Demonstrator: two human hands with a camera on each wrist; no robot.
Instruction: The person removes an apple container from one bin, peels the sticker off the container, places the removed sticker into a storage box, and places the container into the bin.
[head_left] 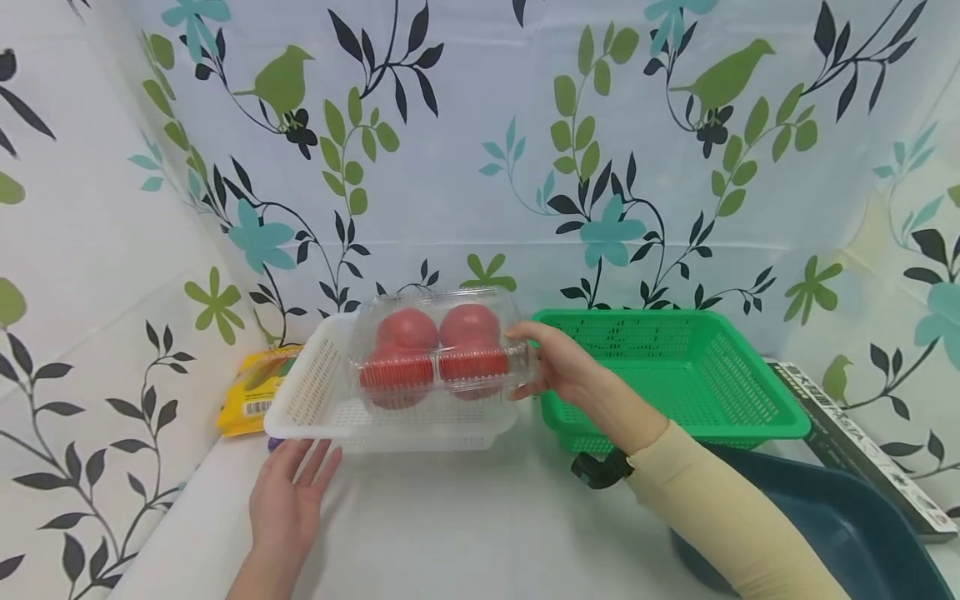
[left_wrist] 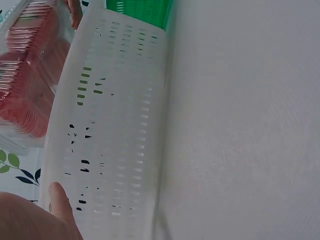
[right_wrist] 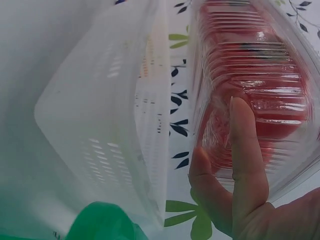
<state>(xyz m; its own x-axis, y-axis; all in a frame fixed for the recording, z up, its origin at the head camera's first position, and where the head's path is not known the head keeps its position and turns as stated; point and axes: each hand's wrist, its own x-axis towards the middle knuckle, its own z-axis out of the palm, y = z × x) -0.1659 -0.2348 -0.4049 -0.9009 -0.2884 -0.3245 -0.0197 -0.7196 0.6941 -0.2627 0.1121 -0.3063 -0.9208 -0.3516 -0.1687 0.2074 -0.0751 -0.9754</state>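
My right hand point(head_left: 561, 364) grips the right end of a clear plastic clamshell container point(right_wrist: 255, 107), thumb and fingers spread over its ribbed side. Red tomatoes point(head_left: 407, 329) show through the plastic. The container is held in the air above a white perforated basket point(head_left: 303, 412), tilted so its ribbed side faces me. At the basket's near left side is my left hand point(head_left: 288, 500), its fingers extended up to the rim. In the left wrist view the left thumb point(left_wrist: 61, 202) lies against the basket's outer wall.
A green perforated basket point(head_left: 675, 332) stands right of the white one. In front of it, at the right, lies a dark blue basin point(head_left: 832, 533). A long black printed box point(head_left: 862, 450) leans beyond the basin. Left of the white basket is a yellow package point(head_left: 251, 396).
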